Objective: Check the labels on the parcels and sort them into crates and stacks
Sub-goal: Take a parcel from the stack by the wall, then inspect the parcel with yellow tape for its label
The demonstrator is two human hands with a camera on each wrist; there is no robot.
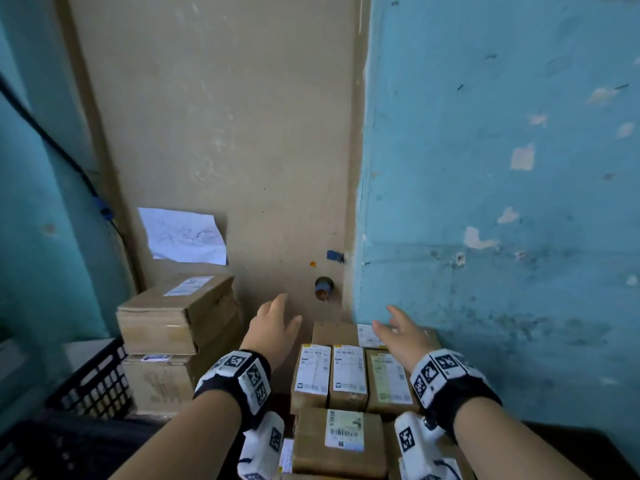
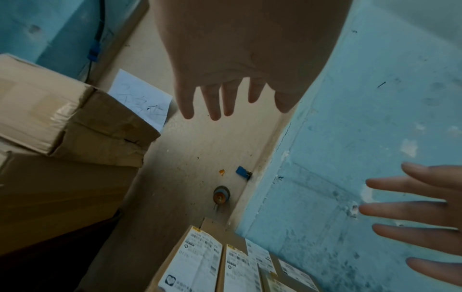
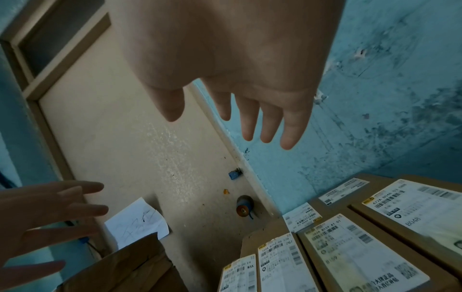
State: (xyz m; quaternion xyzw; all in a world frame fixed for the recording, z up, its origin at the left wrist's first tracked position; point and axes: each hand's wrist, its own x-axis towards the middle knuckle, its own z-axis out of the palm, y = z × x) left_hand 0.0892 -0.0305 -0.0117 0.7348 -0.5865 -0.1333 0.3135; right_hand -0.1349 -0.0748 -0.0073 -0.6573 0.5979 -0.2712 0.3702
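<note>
Both of my hands hang in the air with fingers spread and straight, holding nothing: the left hand (image 1: 273, 323) sits at lower centre of the head view, the right hand (image 1: 401, 336) just right of it, above the back edge of the parcels. Three small labelled parcels (image 1: 348, 375) lie side by side, labels up, at bottom centre, with another labelled parcel (image 1: 341, 441) nearer me and a further box (image 1: 334, 332) behind them, against the blue wall (image 1: 502, 202). At lower left of the frame I see a stack of larger cardboard boxes (image 1: 176, 317), the top one bearing a label, and beside it, further left, a black plastic crate (image 1: 93, 379). A sheet of paper (image 1: 185, 237) with handwriting I cannot read hangs on the beige door (image 1: 225, 133) above that stack.
</note>
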